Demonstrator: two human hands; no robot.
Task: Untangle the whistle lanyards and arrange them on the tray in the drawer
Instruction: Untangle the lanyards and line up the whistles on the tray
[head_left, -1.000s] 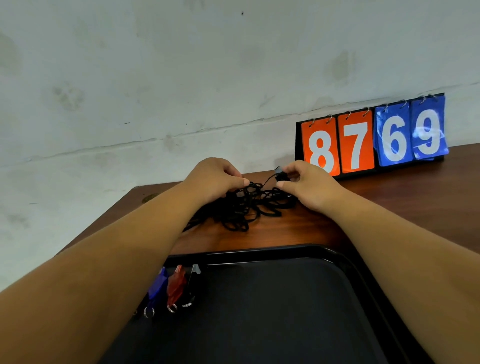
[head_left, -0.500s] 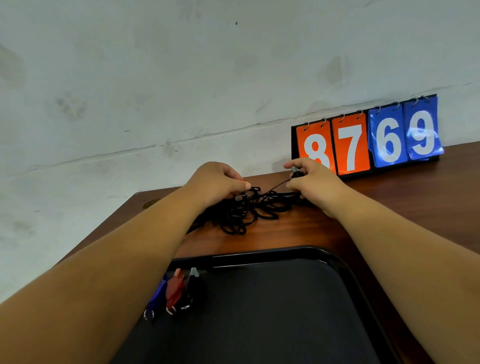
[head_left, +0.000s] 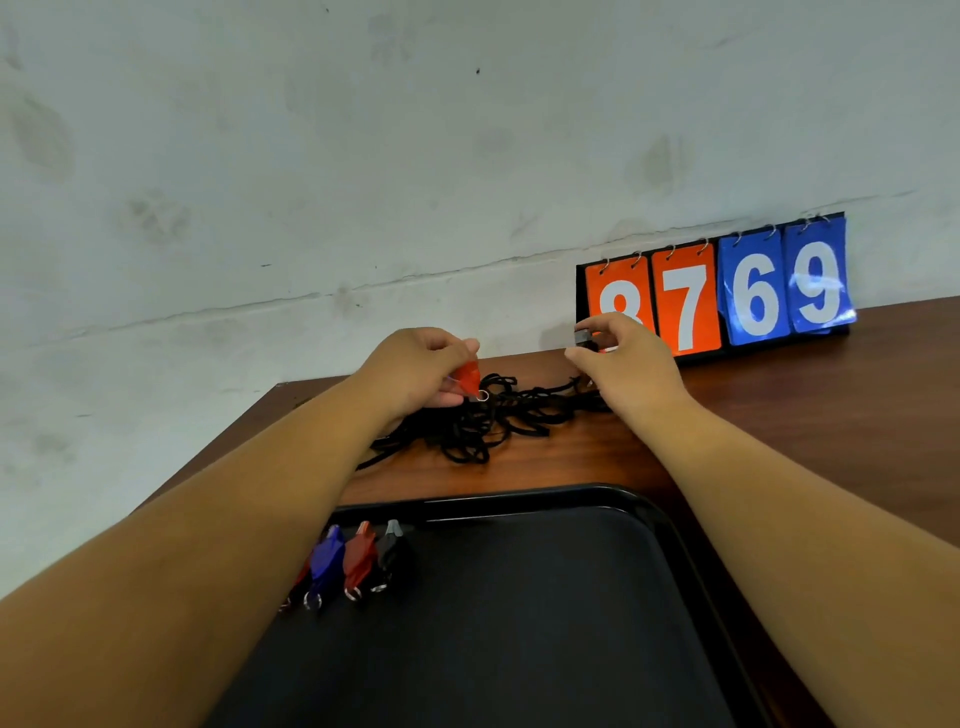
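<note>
Both forearms reach up from the bottom corners, the hands meeting over the tabletop (head_left: 857, 395) at mid-frame. The black lanyards (head_left: 483, 423) lie in a tangle between them, with strands stretched mostly left to right toward the right hand (head_left: 626, 366). Left hand (head_left: 415, 369) - fingers curled, pinching a red whistle (head_left: 468, 376) whose ring end points down-right into the tangle. The right hand pinches a dark piece (head_left: 584, 338) in front of the scoreboard (head_left: 753, 291). Lower down, three whistles (head_left: 358, 558) lie at the upper left of the tray (head_left: 545, 499).
</note>
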